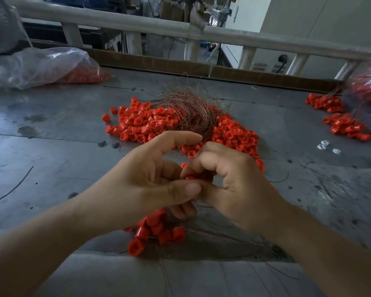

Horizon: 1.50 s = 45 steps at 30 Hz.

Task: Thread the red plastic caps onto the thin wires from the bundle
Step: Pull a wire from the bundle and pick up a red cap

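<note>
Small glossy red plastic caps (pixel 141 123), hollow-ended

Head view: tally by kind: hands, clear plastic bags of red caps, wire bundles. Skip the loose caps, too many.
Hands: 2, left and right
Clear plastic bags holding red plastic caps: 2, the right one blurred
Coppery thin-wire bundle on the central cap heap: 1
Total: 5

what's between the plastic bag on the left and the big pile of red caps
Only bare, stained grey table top lies between the plastic bag and the pile of red caps; the head view shows it.
</note>
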Tool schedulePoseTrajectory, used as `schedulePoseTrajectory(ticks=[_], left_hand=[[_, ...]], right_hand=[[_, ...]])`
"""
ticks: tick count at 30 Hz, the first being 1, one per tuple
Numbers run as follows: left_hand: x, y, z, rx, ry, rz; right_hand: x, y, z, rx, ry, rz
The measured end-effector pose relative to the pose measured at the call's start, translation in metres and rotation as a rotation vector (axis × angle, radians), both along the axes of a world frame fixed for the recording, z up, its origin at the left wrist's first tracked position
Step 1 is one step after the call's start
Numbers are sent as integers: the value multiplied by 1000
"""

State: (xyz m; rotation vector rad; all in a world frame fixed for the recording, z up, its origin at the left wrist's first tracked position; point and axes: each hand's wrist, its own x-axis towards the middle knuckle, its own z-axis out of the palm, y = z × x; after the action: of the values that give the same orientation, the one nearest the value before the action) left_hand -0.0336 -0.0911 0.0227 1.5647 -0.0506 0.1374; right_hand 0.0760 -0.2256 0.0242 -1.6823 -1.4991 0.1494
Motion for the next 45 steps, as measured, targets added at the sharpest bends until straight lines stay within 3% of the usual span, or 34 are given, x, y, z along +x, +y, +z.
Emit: schedulePoseTrajectory(ticks=[5,10,17,21,24,31,36,40,45], left_hand=[[5,4,1,17,21,132],[5,16,6,-207,-51,155],[6,20,10,-330,-157,152],[5,21,9,-296,-133,156],[6,23,7,-281,-100,123],[3,27,8,-293,-143,0],[5,27,11,-81,-123,348],[6,41,11,-14,-119,631],[15,53,-2,341,-7,867]], right_hand=[[-2,3,-1,26,81,11],[6,2,2,21,151,-49],[11,0,0,-48,144,-76],[8,-2,4,154,145,-119],[8,-3,8,278,32,-179],[12,-3,4,49,-78,-191],[15,-4,5,-5,-91,-195],[13,-2,-1,-172,-111,-139],[10,1,-7,-376,-186,-117]])
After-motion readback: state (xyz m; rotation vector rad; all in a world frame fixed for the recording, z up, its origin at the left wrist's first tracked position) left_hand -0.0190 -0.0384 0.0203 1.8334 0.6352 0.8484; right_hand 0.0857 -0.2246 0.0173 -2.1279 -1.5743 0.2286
